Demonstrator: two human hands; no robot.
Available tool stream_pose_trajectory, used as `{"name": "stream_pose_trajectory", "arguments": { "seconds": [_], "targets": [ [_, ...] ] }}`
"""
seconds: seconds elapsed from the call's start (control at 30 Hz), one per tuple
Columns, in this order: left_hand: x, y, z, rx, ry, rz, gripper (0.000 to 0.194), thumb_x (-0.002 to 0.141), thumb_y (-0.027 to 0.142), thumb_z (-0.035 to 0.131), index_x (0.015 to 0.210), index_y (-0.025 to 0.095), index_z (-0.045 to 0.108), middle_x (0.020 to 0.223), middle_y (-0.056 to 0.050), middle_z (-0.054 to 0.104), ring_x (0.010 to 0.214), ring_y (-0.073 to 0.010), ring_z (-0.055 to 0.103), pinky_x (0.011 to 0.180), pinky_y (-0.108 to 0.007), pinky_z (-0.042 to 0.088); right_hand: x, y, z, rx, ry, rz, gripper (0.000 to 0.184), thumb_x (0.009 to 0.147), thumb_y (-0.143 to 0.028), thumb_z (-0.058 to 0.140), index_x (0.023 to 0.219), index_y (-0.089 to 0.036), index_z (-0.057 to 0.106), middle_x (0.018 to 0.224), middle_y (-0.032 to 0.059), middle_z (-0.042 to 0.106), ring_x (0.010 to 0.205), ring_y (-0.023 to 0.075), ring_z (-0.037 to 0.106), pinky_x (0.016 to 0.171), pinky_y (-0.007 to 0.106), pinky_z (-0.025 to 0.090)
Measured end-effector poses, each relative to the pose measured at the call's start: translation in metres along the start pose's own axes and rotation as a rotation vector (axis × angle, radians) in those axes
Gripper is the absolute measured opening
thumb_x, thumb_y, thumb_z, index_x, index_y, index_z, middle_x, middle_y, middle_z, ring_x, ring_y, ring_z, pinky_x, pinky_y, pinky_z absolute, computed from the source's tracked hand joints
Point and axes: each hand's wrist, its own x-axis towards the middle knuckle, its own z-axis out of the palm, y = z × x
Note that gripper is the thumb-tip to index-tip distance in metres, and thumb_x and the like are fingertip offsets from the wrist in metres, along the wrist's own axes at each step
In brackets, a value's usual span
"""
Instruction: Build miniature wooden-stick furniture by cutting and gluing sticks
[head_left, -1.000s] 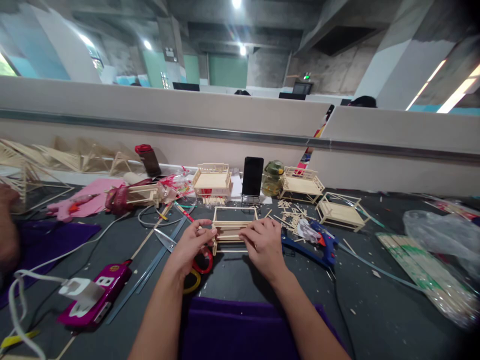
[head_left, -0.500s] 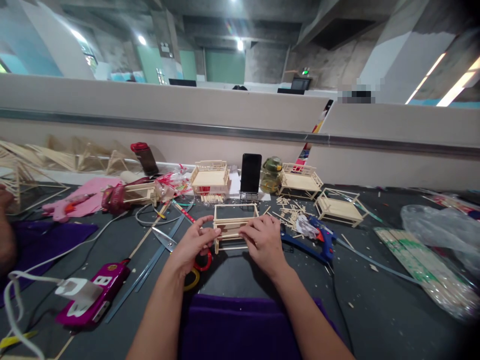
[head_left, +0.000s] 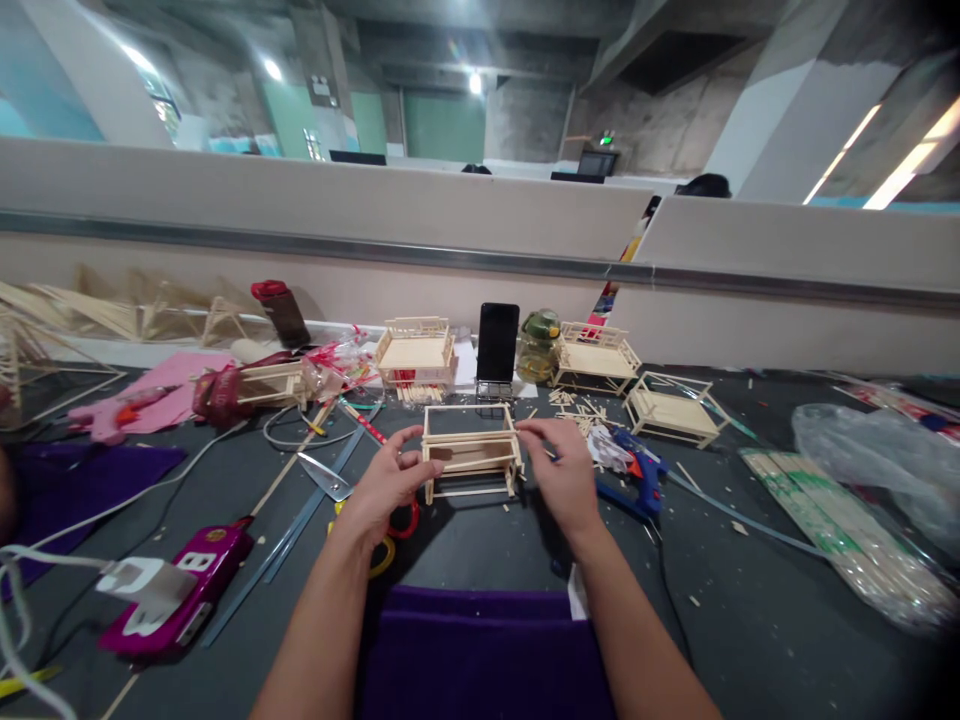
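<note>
A miniature bench-like frame of thin wooden sticks (head_left: 471, 462) stands on the dark table in front of me. My left hand (head_left: 387, 488) grips its left end, thumb on the front and fingers behind. At the opposite end, my right hand (head_left: 564, 474) has thumb and forefinger closed at the end of a crossbar; whether a loose piece lies between them is hidden. Scissors (head_left: 381, 556) with red and yellow handles lie partly under my left wrist. A blue hot glue gun (head_left: 643, 478) rests right of my right hand, beside scattered short sticks (head_left: 589, 420).
Behind stand stick models (head_left: 415, 355), a phone (head_left: 498, 345) on a stand and a green bottle (head_left: 540, 345). A purple power strip (head_left: 187, 590) with white cables lies left, wrapped sticks (head_left: 840, 530) right, purple cloth (head_left: 487, 655) in front. Another person's arm (head_left: 6, 490) shows at the far left.
My right hand has moved right, from the frame's front bars to its right end, uncovering that side. My left hand keeps its hold. The view has shifted slightly.
</note>
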Motion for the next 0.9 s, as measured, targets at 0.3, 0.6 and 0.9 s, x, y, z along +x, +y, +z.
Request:
{"name": "stream_pose_trajectory", "arguments": {
  "seconds": [0.3, 0.6, 0.9],
  "targets": [
    [0.0, 0.001, 0.0, 0.008, -0.001, 0.009, 0.068, 0.065, 0.032, 0.077, 0.124, 0.022, 0.044, 0.066, 0.008, 0.055, 0.041, -0.0034, 0.03, 0.041, -0.016, 0.016, 0.003, 0.016, -0.012, 0.254, -0.093, 0.27, 0.017, 0.083, -0.035, 0.06, 0.084, -0.02, 0.066, 0.072, 0.0016, 0.066, 0.061, 0.0158, 0.056, 0.055, 0.027, 0.043],
    [0.0, 0.002, 0.001, -0.001, 0.008, -0.006, 0.069, 0.063, 0.034, 0.079, 0.122, 0.024, 0.045, 0.07, 0.006, 0.06, 0.041, -0.0028, 0.033, 0.042, -0.016, 0.017, -0.004, -0.003, -0.006, -0.153, -0.245, -0.116, 0.01, 0.085, -0.02, 0.063, 0.085, -0.025, 0.071, 0.083, 0.0029, 0.062, 0.083, 0.0188, 0.059, 0.075, 0.031, 0.045],
    [0.0, 0.001, 0.0, -0.081, 0.008, 0.011, 0.066, 0.071, 0.048, 0.073, 0.124, 0.02, 0.046, 0.066, 0.002, 0.061, 0.044, -0.0049, 0.037, 0.04, -0.015, 0.021, -0.006, -0.01, -0.004, -0.189, -0.209, -0.141, 0.009, 0.085, -0.018, 0.064, 0.081, -0.023, 0.07, 0.082, 0.0025, 0.061, 0.084, 0.0193, 0.056, 0.077, 0.032, 0.044]
  ]
}}
